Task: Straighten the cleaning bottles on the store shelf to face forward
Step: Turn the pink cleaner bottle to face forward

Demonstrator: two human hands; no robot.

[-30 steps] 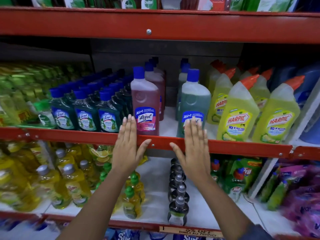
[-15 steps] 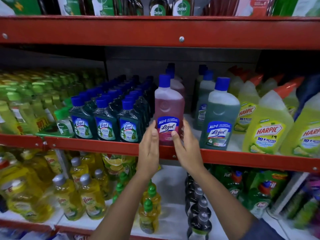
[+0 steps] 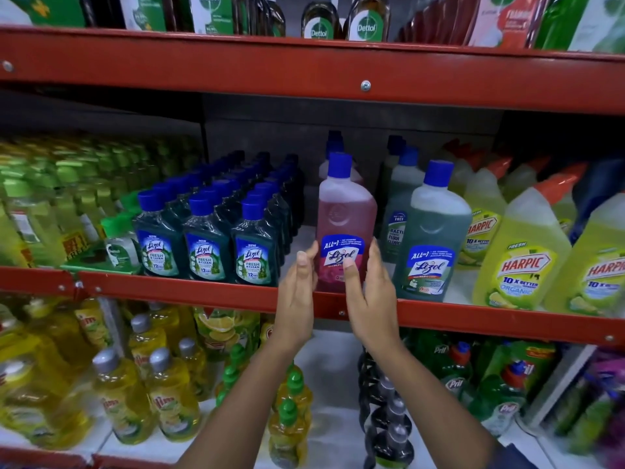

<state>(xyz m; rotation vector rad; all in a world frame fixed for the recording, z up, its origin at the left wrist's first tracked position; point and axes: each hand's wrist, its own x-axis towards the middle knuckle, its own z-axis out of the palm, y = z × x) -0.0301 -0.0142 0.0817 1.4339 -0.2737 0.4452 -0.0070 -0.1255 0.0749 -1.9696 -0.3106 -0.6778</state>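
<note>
A tall pink Lizol bottle point(image 3: 345, 211) with a blue cap stands at the front of the middle shelf, label facing me. My left hand point(image 3: 297, 299) presses flat against its lower left side. My right hand point(image 3: 368, 299) holds its lower right side, thumb across the label. To its right stands a grey-green Lizol bottle point(image 3: 436, 231), label turned slightly left. Rows of small dark green Lizol bottles point(image 3: 206, 252) stand to the left, labels forward.
Yellow-green Harpic bottles point(image 3: 521, 262) fill the right of the red-edged shelf point(image 3: 169, 286). Another red shelf point(image 3: 304, 72) above carries Dettol bottles point(image 3: 367, 18). Below are yellow dish-soap bottles point(image 3: 169, 401), dark spray bottles point(image 3: 389, 421) and green Pril bottles point(image 3: 456, 377).
My hands left the shelf's red edge, where they lay apart, and came together on either side of the pink Lizol bottle. The view has shifted left and closer.
</note>
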